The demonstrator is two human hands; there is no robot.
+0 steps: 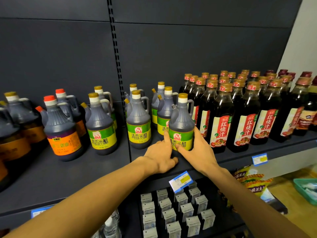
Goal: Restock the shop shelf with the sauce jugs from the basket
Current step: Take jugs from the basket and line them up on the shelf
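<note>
— While we lean toward the dark grey shelf (72,172), what do we have in front of us?

— We have a shop wall of grey back panels, and our sauce jug (181,125) stands upright near the shelf's front edge, just beside the tall red-label bottles (243,114).

— And our hands?

— Our right hand (197,148) wraps the jug's green-and-yellow label, fingers (180,146) curled round its front. Our left hand (160,157) touches the jug's left side with one straight fingertip, the others tucked down against the shelf.

— What else do we see?

— More green-label jugs (139,124) and orange-label jugs (62,127) to the left, small white cartons (181,213) on the shelf below, and a teal tray (305,189) cut off at right. We cannot read the price tags (180,181).
</note>
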